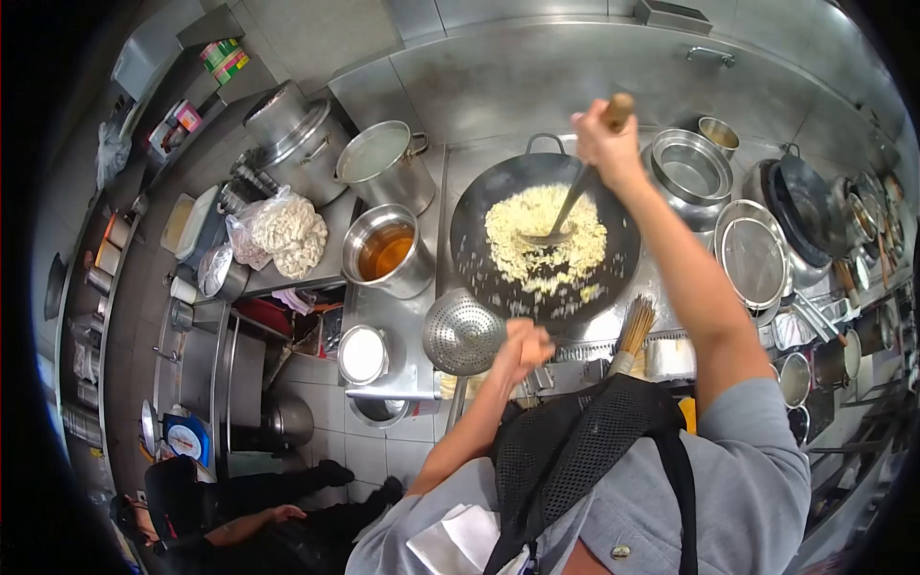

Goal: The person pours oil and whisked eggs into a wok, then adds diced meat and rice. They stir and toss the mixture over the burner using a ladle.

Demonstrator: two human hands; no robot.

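Observation:
Over the back right of the wok (pixel 470 216), my right hand (pixel 609 144) is closed around the long handle of a wok ladle (pixel 573 199); the wooden handle end sticks up past my fist. The ladle's head rests in pale yellow fried rice (pixel 513 216), and loose grains are scattered over the dark wok wall. At the near rim, my left hand (pixel 525 347) is closed on the wok's edge; its fingers are slightly blurred, and the part under them is hidden. Just left of that hand lies a perforated skimmer (pixel 464 331), its handle pointing toward me.
Left of the wok stand a pot of amber liquid (pixel 386 251), a tall stockpot (pixel 388 163) and a white-filled container (pixel 363 355). A bamboo brush (pixel 634 335), strainers (pixel 752 259) and stacked woks (pixel 810 201) are to the right. Another person (pixel 240 517) is at lower left.

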